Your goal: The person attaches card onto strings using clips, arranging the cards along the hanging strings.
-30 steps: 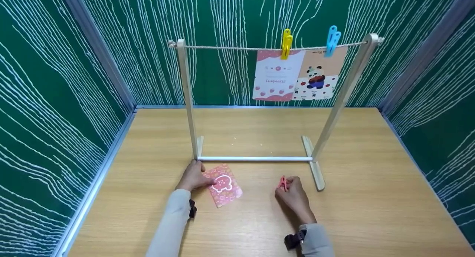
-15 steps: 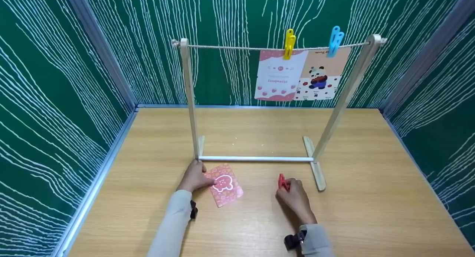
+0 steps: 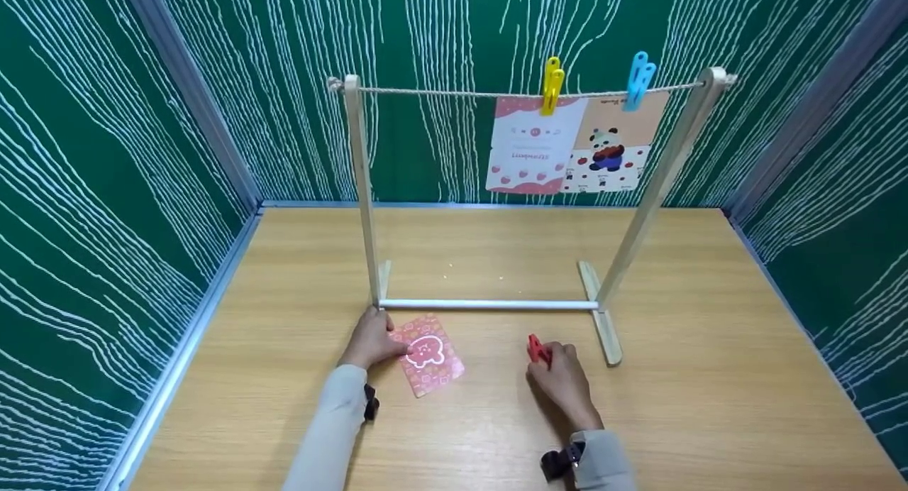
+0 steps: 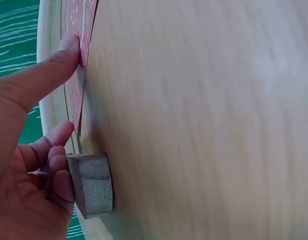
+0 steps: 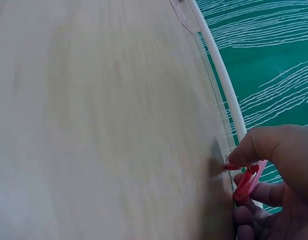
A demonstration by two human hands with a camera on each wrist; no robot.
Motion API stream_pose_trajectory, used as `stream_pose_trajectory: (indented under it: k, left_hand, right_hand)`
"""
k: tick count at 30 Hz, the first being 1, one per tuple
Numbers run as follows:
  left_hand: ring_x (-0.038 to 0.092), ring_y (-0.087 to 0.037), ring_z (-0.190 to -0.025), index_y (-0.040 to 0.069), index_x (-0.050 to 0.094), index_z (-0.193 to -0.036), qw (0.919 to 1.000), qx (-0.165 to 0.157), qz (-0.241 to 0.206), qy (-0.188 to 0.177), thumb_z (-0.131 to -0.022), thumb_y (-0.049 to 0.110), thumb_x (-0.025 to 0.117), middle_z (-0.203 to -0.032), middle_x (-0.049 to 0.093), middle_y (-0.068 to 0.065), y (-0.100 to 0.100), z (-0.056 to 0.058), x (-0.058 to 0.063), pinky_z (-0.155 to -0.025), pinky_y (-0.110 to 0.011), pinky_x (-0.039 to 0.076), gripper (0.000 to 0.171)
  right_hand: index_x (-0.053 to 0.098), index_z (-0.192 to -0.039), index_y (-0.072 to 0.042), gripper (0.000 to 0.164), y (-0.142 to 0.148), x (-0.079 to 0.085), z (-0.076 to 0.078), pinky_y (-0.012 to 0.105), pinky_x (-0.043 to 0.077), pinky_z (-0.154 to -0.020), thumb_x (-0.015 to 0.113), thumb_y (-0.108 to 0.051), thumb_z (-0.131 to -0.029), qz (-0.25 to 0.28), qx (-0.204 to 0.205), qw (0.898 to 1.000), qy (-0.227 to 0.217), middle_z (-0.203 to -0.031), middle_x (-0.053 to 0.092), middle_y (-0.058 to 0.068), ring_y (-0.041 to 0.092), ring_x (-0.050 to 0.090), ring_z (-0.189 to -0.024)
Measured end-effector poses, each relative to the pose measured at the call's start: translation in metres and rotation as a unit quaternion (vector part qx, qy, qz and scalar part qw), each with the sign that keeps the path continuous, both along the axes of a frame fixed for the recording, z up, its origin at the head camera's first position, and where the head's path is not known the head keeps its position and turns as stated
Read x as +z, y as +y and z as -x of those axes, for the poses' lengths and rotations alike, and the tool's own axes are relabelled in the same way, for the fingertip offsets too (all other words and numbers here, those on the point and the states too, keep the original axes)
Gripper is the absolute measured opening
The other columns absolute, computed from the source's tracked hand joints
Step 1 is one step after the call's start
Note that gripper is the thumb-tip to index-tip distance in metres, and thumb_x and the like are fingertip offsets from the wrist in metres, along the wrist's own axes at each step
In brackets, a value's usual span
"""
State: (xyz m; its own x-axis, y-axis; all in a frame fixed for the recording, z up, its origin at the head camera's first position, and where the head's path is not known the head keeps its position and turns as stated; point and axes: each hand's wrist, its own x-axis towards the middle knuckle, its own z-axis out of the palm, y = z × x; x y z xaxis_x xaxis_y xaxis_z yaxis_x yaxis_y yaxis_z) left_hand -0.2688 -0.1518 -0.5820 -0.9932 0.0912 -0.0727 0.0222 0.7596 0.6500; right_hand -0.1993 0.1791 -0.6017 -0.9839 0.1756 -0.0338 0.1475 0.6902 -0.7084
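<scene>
My left hand (image 3: 371,342) is by the foot of the rack's left post. It holds a pink card (image 3: 441,370) with a white-outlined bear face, thumb on the printed side and index finger at its edge. In the left wrist view the card (image 4: 76,97) tilts up, its lower corner close over the table. My right hand (image 3: 565,381) pinches a red clothespin (image 3: 536,348) between thumb and fingers, low over the table right of the card. Part of the clothespin (image 5: 246,186) is hidden by the thumb in the right wrist view.
A wooden rack (image 3: 363,186) carries a rope (image 3: 433,91) across its top. Hanging from it are a strawberry card (image 3: 532,150) under a yellow clothespin (image 3: 552,86) and a panda card (image 3: 610,154) under a blue one. A white rod (image 3: 489,304) joins the posts near the table (image 3: 468,441).
The red clothespin has turned in my right fingers, its visible end now pointing up and left. My left hand and the pink card stay in place on the table.
</scene>
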Motion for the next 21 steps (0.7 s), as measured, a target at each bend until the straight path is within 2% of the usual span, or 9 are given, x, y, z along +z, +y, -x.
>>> stream_pose_trajectory:
  k: [5, 10, 16, 21]
  left_hand:
    - [0.048, -0.024, -0.088, 0.000, 0.055, -0.088, 0.9994, -0.010, 0.011, 0.033, -0.058, 0.023, 0.091, -0.096, 0.049, -0.011, -0.0003, -0.0003, -0.0026, -0.084, -0.039, 0.043, 0.052]
    - [0.046, -0.024, -0.085, 0.001, 0.051, -0.088, 0.9992, -0.009, -0.003, 0.039, -0.058, 0.020, 0.091, -0.093, 0.047, -0.009, 0.0003, -0.0018, -0.0026, -0.080, -0.038, 0.042, 0.053]
    - [0.045, -0.020, -0.079, 0.002, 0.049, -0.091, 0.9981, 0.000, -0.049, 0.038, -0.064, 0.012, 0.087, -0.086, 0.048, -0.008, 0.0001, -0.0043, -0.0018, -0.071, -0.032, 0.040, 0.048]
    - [0.048, -0.016, -0.073, 0.003, 0.052, -0.095, 0.9931, 0.034, -0.109, 0.026, -0.071, 0.004, 0.082, -0.083, 0.052, -0.006, -0.0020, -0.0035, 0.0003, -0.064, -0.027, 0.041, 0.039]
  right_hand:
    - [0.061, -0.114, 0.004, 0.038, -0.0009, -0.0011, -0.0005, 0.043, 0.047, -0.074, 0.062, -0.017, -0.083, -0.016, -0.004, 1.000, 0.024, -0.102, 0.052, 0.020, 0.029, 0.057, -0.082]
    - [0.060, -0.118, 0.005, 0.039, -0.0004, 0.0005, 0.0001, 0.041, 0.046, -0.076, 0.061, -0.016, -0.086, 0.003, 0.001, 1.000, 0.006, -0.103, 0.052, 0.019, 0.027, 0.055, -0.082]
    - [0.060, -0.121, 0.005, 0.041, 0.0003, 0.0051, 0.0009, 0.041, 0.048, -0.082, 0.063, -0.013, -0.084, 0.046, -0.006, 0.999, 0.000, -0.104, 0.055, 0.020, 0.027, 0.056, -0.089]
    - [0.062, -0.118, 0.006, 0.039, 0.0008, 0.0084, 0.0010, 0.034, 0.047, -0.080, 0.066, -0.011, -0.083, 0.065, -0.003, 0.998, 0.025, -0.101, 0.055, 0.018, 0.026, 0.055, -0.088]
